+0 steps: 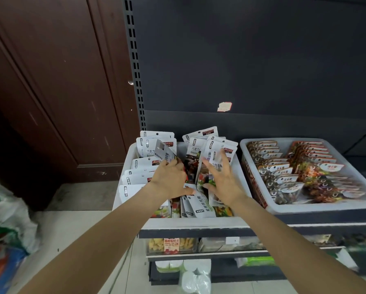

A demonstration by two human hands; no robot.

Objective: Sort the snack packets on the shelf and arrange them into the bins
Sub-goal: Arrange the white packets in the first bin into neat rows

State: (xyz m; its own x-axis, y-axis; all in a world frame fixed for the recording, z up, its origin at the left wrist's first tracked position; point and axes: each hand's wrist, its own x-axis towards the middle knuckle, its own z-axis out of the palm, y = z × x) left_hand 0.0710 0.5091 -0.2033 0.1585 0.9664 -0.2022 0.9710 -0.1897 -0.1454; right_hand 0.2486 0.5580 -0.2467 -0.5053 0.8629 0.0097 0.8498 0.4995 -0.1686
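- Two white plastic bins sit side by side on the dark shelf [305, 228]; both hands work in the left bin [128, 160], the right bin [246, 145] is untouched
- Left hand [167, 177]: fingers curled round a tilted snack packet [165, 152], white top and dark lower part, lifted clear of the row beneath it; judged to be mid-transfer, either pulled out for sorting or about to be slotted in
- Right hand [224, 177]: fingers spread wide and nearly straight, resting against the upright packets in the middle of the bin [214, 151]; appears to hold nothing, probably pressing the stack back to keep a gap open
- Left column of white packets [141, 164] lies overlapped, fairly orderly; centre and front packets [197, 204] lean at mixed angles with different prints showing, so this bin looks only part sorted
- Right bin holds two neat overlapping rows of brown-and-orange packets [284, 168], looks finished
- Risk: loose centre packets may topple forward when the right hand lifts
- Lower shelf stock [171, 245] too blurred to identify
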